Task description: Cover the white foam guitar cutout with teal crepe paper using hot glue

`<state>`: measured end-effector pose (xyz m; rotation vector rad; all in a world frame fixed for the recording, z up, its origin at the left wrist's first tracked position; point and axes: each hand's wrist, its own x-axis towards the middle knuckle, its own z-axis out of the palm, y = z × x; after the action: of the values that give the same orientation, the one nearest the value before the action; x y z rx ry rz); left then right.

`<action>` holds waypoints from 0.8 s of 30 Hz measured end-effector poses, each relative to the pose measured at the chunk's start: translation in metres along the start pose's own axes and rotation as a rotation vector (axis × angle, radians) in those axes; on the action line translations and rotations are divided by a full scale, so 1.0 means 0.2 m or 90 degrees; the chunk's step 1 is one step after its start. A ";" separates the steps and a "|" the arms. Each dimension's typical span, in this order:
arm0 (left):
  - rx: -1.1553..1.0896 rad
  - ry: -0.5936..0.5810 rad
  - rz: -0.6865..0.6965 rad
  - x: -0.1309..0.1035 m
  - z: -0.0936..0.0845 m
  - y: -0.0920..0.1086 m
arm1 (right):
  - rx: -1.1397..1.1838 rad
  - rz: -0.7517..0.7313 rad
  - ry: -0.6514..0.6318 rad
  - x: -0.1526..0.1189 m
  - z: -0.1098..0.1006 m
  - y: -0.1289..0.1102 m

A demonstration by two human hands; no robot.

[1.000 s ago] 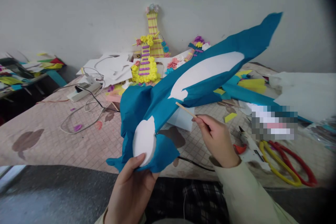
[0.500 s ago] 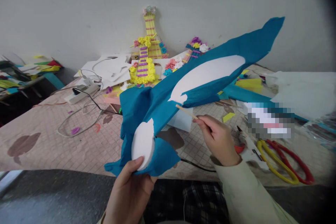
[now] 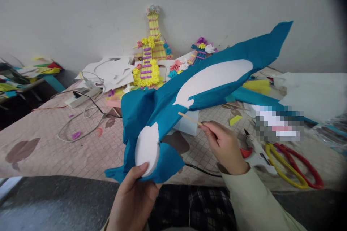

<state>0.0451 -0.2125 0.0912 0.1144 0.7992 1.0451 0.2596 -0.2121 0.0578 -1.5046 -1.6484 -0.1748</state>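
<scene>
A large sheet of teal paper (image 3: 165, 104) wraps partly around a long white shape (image 3: 217, 77) and a smaller white oval (image 3: 148, 146). My left hand (image 3: 137, 191) grips its lower end, thumb on the white oval and fingers behind. The far end slants up to the right over the table. Between the thumb and fingers of my right hand (image 3: 221, 142) is a thin wooden stick (image 3: 189, 119), its tip just below the teal edge near the narrow end of the long white shape.
Red and yellow handled scissors or cutters (image 3: 287, 166) lie at the right of the table. A power strip (image 3: 82, 97) with cables rests at the left. Yellow flowered crafts (image 3: 148, 66) lean at the wall. More teal paper (image 3: 257, 97) and a plastic bag (image 3: 332, 130) are at the right.
The stick's tip has moved slightly left and down, off the paper edge. The far end of the teal paper sits slightly lower. Both hands keep their hold.
</scene>
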 end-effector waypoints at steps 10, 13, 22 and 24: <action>0.007 -0.002 0.010 0.01 -0.01 -0.01 | -0.050 0.011 0.050 -0.01 0.00 0.03; 0.011 0.003 0.018 0.01 -0.02 -0.01 | -0.068 0.020 0.071 -0.02 0.01 0.04; 0.006 0.015 0.022 0.02 -0.02 -0.01 | -0.007 -0.007 0.045 -0.12 0.05 -0.04; -0.002 0.008 0.018 0.02 -0.03 -0.01 | 0.013 -0.013 0.015 -0.14 0.06 -0.05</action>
<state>0.0448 -0.2123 0.0841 0.1169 0.8094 1.0751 0.2415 -0.2270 0.0365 -1.4656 -1.6434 -0.1857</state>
